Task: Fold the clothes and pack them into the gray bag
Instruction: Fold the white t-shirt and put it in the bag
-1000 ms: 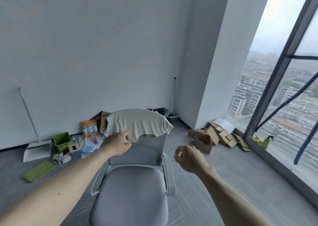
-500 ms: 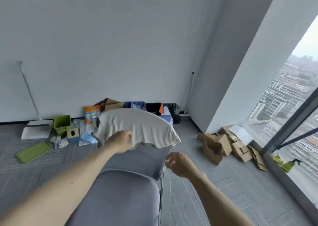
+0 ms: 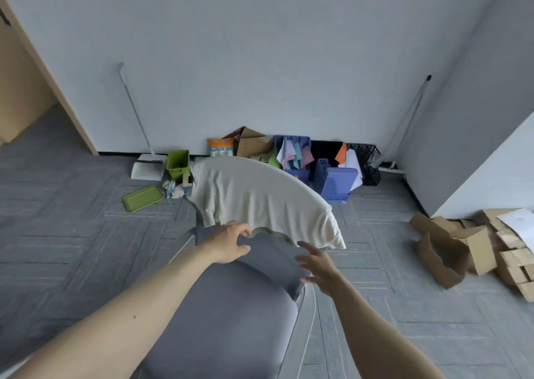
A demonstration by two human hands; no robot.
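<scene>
Two hands in frame, neither holding anything. Our left hand (image 3: pixel 228 243) sits at centre frame, right under the hem of the cream garment (image 3: pixel 260 202); its fingers (image 3: pixel 244 230) are spread and curled upward, tips at or just off the fabric edge. We can't tell from this angle whether they actually touch. Our right hand (image 3: pixel 318 263) is lower and right of centre, fingers splayed apart, clear of the cloth, just below its right corner.

Garment location: draped over the top of the gray chair (image 3: pixel 231 315) backrest, centre of frame. It hangs there as on a rack: the curved top edge of the backrest carries the weight, and the cloth falls down the near face in vertical folds. A darker greenish hem edge shows along the bottom.

Orientation: long axis runs along the backrest arc, from left of centre down toward right of centre. The hem faces us and points down toward the seat. The right end droops lower and bunches into a corner; the left end shows a short tab, possibly a sleeve.

Our read: both hands are open and staged on either side of the lower edge for a two-point grab, so the piece lifts off spread out, not crumpled. Folding not started.

No gray bag in view. Clutter along the wall in the upper middle: green bin (image 3: pixel 177 163), blue baskets (image 3: pixel 332 182), cardboard (image 3: pixel 450 245) at right.
</scene>
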